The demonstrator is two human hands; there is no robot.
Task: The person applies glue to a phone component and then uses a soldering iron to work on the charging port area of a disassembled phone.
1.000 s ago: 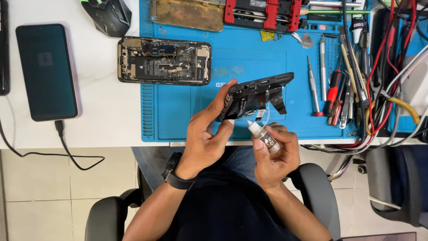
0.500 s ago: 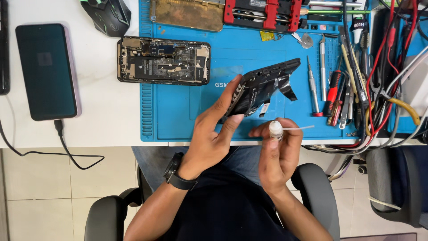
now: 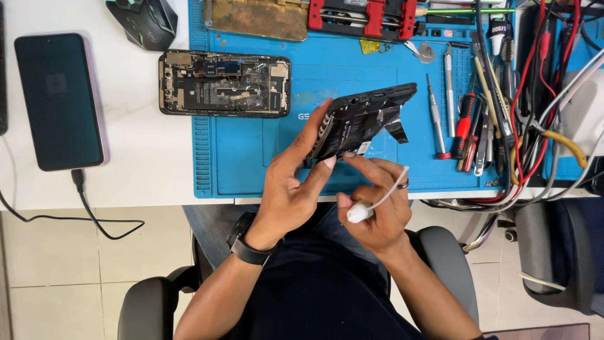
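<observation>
Grips closed: phone panel (image 3: 362, 123), white bottle (image 3: 360, 213)

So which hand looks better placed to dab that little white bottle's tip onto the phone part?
Probably the right hand: it grips the small white bottle, whose thin nozzle points toward the black phone frame, with a fingertip already by the frame's lower edge. The left hand is occupied holding that frame up.

An opened phone (image 3: 224, 84) with its circuitry bared lies up and left of the grip, across the left edge of the blue work mat (image 3: 251, 164). Farther left, well apart, a dark-screened phone (image 3: 60, 101) rests on the white table (image 3: 145, 157) with a black cable (image 3: 75, 208) plugged in. Right of the grip, screwdrivers (image 3: 462, 119) lie beside tangled red and black wires (image 3: 535, 113). A black mouse (image 3: 145, 22) sits at the far upper left.
</observation>
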